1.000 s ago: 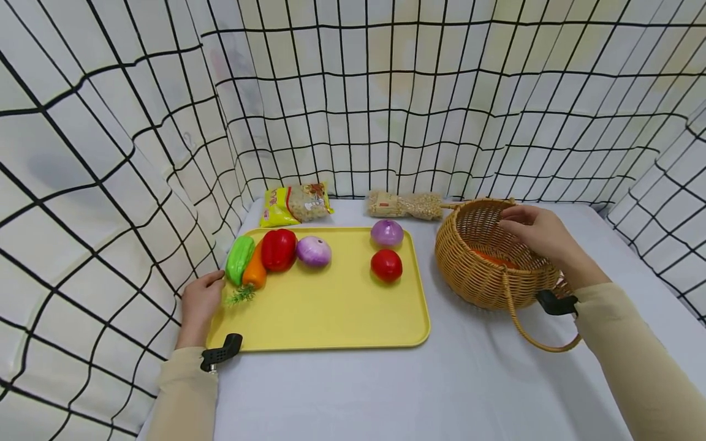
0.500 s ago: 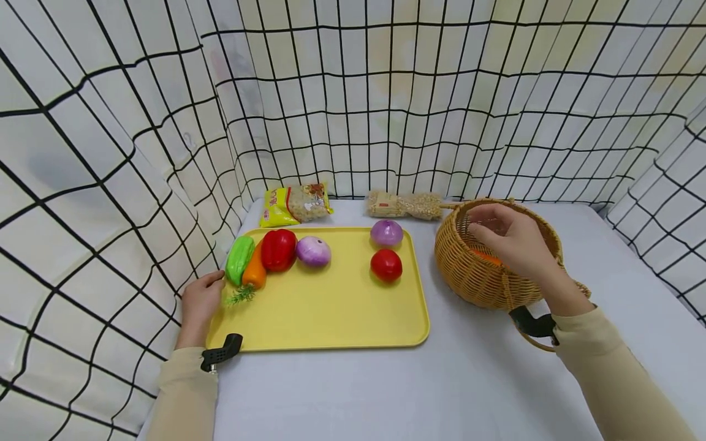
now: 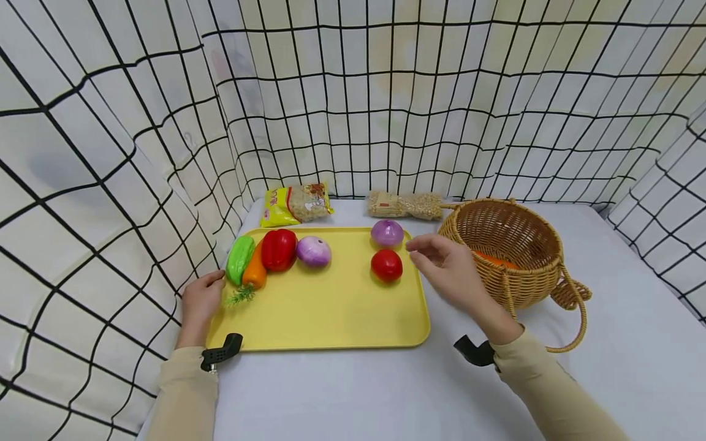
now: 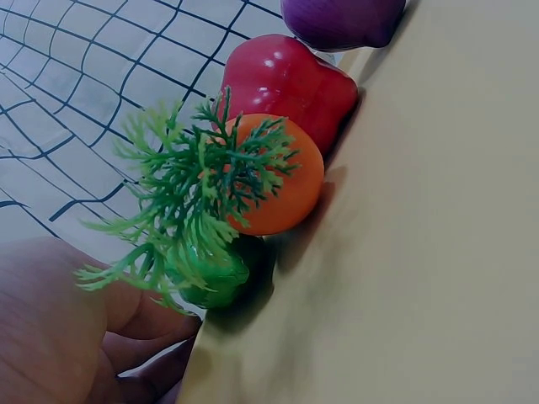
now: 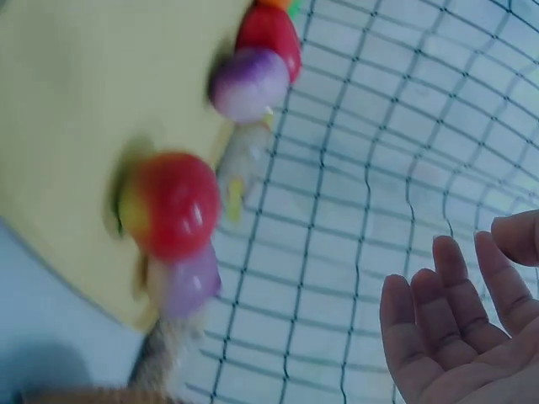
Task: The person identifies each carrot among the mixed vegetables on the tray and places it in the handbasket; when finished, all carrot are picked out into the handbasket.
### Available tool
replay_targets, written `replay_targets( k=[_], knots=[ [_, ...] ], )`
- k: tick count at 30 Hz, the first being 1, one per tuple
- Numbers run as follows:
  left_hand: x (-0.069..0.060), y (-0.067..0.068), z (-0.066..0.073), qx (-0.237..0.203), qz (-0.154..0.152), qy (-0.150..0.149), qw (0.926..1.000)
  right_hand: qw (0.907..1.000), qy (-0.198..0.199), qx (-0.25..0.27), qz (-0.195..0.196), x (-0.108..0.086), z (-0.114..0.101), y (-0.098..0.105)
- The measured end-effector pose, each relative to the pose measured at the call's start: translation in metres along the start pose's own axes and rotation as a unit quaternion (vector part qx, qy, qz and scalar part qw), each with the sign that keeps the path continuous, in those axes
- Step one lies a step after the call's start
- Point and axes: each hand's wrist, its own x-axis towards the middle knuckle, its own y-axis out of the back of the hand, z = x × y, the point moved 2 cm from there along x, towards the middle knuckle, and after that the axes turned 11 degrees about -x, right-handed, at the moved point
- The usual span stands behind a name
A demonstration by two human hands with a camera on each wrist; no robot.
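At the tray's left rim, my left hand (image 3: 202, 301) grips the edge of the yellow tray (image 3: 320, 318), beside a bumpy light-green vegetable (image 3: 240, 260). An orange carrot with feathery green leaves (image 3: 255, 269), a red bell pepper (image 3: 279, 250) and a purple onion (image 3: 314, 252) lie close by on the tray. My right hand (image 3: 449, 269) hovers near the right rim with relaxed fingers and nothing in them. Nearest to it are a round red fruit (image 3: 387, 266), yellowish on one side in the right wrist view, and a second purple onion (image 3: 387, 233).
A round wicker basket (image 3: 469, 275) with something orange inside stands right of the tray, its handle hanging down in front. Behind the tray lie a yellow food packet (image 3: 296, 204) and a bag of grains (image 3: 405, 205). Black netting (image 3: 353, 110) over white cloth borders the table.
My right hand has come from over the basket leftward to the tray's right rim, beside the round red fruit. The left hand and the things on the tray have stayed put.
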Motion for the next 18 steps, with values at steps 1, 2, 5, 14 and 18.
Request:
replay_targets(
  k=[1,2,5,14,18],
  knots=[
    [0.000,0.000,0.000,0.000,-0.002,0.001,1.0000,1.0000,0.003,-0.001,-0.007,-0.001,-0.001,-0.009],
    [0.001,-0.001,0.000,-0.001,-0.004,0.002,1.0000,0.9999,0.006,-0.002,-0.015,-0.002,-0.003,-0.018],
    [0.000,-0.001,-0.001,-0.001,-0.006,0.007,1.0000,0.9989,0.023,0.001,-0.041,-0.005,-0.008,-0.046],
    [-0.003,-0.001,-0.002,-0.016,-0.010,0.008,0.9998,0.9943,0.056,0.015,-0.089,-0.011,-0.022,-0.102],
    [0.000,-0.001,0.001,-0.006,-0.012,-0.002,0.9999,0.9942,0.051,0.026,-0.090,-0.004,-0.027,-0.111]
  ],
)
